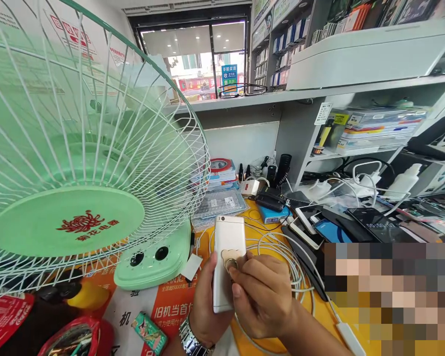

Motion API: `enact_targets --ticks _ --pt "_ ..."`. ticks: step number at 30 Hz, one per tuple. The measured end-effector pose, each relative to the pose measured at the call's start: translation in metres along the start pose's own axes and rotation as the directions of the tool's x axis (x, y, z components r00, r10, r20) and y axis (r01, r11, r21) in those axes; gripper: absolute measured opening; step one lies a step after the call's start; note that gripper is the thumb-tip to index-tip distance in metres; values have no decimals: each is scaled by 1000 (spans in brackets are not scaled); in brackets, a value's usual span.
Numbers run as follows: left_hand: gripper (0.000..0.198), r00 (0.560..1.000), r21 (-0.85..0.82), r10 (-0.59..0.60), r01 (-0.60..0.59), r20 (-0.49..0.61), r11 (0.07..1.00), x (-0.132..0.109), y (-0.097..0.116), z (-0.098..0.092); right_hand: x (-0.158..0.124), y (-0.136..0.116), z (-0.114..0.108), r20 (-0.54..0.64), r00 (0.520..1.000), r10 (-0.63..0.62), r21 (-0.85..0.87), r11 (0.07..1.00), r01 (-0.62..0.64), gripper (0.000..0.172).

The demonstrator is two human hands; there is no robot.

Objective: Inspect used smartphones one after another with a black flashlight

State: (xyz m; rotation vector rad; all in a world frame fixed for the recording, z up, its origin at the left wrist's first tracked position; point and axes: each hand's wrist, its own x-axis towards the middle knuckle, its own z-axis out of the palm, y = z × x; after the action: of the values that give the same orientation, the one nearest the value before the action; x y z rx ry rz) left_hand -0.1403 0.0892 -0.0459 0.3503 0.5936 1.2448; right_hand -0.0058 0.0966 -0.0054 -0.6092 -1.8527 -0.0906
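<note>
As I read the feed from my remote post, the left hand [209,306] grasps a silver smartphone [227,257] upright above the near edge of the yellow tabletop [319,296], bracing it while the right hand [263,296] pinches the ring holder [231,264] on its back.
</note>
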Motion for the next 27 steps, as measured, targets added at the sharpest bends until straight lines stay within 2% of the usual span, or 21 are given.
enact_targets --ticks 3,7,12,16,19,22,25,27 --pt "42 998 -32 -66 67 15 997 -1 8 20 1 0 0 32 999 -8 -46 999 10 18" --pt "44 990 -81 -95 104 106 991 -1 16 36 2 -1 1 73 997 -7 -103 995 15 18" --pt "51 973 -53 -129 141 193 989 -2 21 38 2 -3 1 79 996 -29 -126 991 39 21" --pt "51 941 -60 -151 177 303 982 -2 23 36 1 -4 -3 19 999 -27 -89 996 29 24" --pt "42 916 -111 -121 175 384 978 -1 23 35 3 -3 -8 -111 992 63 -29 997 -66 22" --pt "50 899 -79 -155 204 410 976 -3 22 36 9 -1 -13 -233 943 240 48 971 -235 19" --pt "59 904 -19 -165 187 394 982 -4 22 39 14 3 -17 -304 881 362 111 932 -344 21" --pt "56 922 7 -144 152 360 988 -4 20 39 15 6 -16 -304 861 407 133 913 -384 20"
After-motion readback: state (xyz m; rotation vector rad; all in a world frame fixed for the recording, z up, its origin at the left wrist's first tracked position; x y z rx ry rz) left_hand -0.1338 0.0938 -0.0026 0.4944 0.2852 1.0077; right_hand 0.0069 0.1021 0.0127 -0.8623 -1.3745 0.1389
